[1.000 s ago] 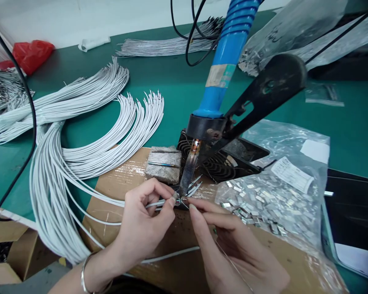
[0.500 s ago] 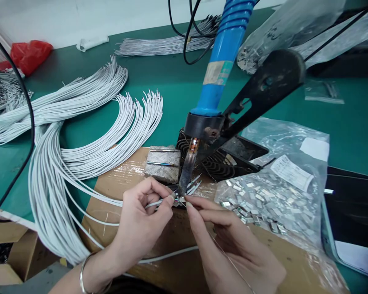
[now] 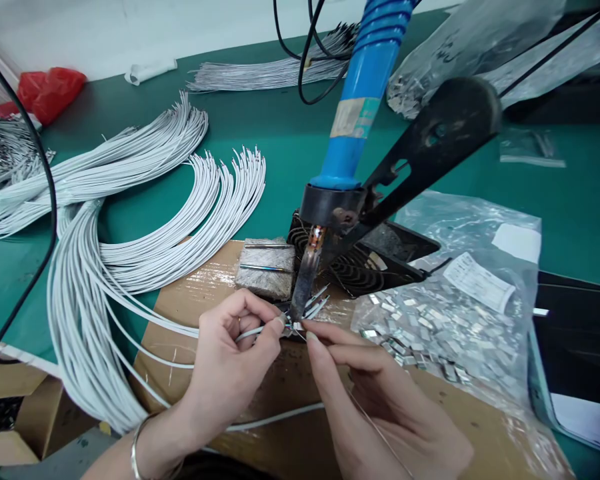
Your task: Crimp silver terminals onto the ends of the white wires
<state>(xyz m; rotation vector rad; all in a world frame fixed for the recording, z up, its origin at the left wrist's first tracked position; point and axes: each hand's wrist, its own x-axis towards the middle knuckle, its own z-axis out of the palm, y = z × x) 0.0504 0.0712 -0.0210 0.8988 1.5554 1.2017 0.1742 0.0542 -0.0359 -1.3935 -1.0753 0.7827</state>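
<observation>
My left hand pinches the end of a white cable and holds its bare tip under the tip of a blue-handled soldering iron fixed on a black stand. My right hand pinches a thin solder wire and brings its end to the same spot, right of the iron's tip. Both hands rest over a brown cardboard sheet wrapped in tape.
Bundles of white cables curve across the green table at left. A grey sponge block and a black fan grille sit behind the hands. At right lies a clear bag of small metal parts. Black cords cross the table.
Both hands have stayed pinched at the iron's tip; only the view has shifted very slightly.
</observation>
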